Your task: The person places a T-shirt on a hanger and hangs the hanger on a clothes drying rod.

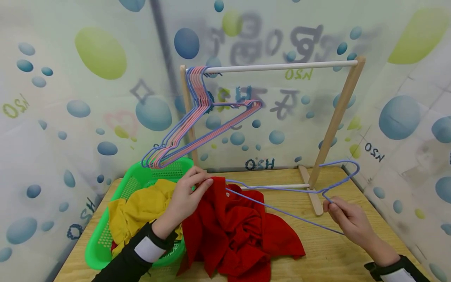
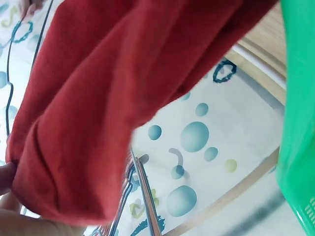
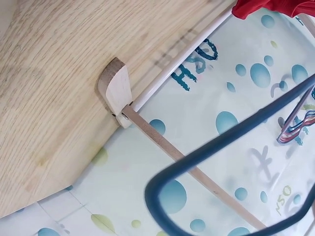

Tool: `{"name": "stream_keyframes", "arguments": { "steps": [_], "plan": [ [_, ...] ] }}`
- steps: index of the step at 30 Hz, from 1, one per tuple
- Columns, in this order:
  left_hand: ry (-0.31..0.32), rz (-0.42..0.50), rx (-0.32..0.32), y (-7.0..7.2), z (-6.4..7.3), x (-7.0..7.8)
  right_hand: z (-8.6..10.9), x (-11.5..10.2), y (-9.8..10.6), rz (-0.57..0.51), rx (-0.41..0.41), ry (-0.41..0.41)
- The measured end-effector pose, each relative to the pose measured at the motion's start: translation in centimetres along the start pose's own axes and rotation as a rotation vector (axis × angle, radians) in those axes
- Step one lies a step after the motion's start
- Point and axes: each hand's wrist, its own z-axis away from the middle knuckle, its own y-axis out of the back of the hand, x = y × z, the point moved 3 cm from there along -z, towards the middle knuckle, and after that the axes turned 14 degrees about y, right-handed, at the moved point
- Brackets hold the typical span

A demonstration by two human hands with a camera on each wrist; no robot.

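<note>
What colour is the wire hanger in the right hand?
Periwinkle blue; the wire hanger in the right hand shows best in the head view.

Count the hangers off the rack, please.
1: the blue hanger, held in the right hand, one end at the red shirt. Any under the shirt or yellow cloth would be hidden.

A pale wood-grain table (image 1: 324, 254) spreads across the lower half of the head view, its surface also filling the upper left of the right wrist view. A green basket (image 1: 95, 254) sits at lower left, a red garment (image 1: 243, 231) spills in crumpled folds across lower centre, and a wooden foot (image 1: 316, 203) of a rack (image 1: 336, 121) stands right of centre, near the rear edge.
</note>
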Motion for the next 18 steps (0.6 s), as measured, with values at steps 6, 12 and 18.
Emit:
{"name": "stream_keyframes", "arguments": {
  "steps": [6,12,18],
  "plan": [
    [0.063,0.039,-0.045,0.16,-0.15,0.30,-0.45,-0.28,-0.20,-0.017,0.013,0.031],
    [0.059,0.026,-0.069,0.14,-0.06,0.61,-0.70,-0.67,-0.31,-0.014,0.020,0.023],
    [0.042,-0.029,-0.082,-0.12,0.21,0.97,-0.75,-0.88,-0.33,-0.040,0.019,0.029]
  ]
}}
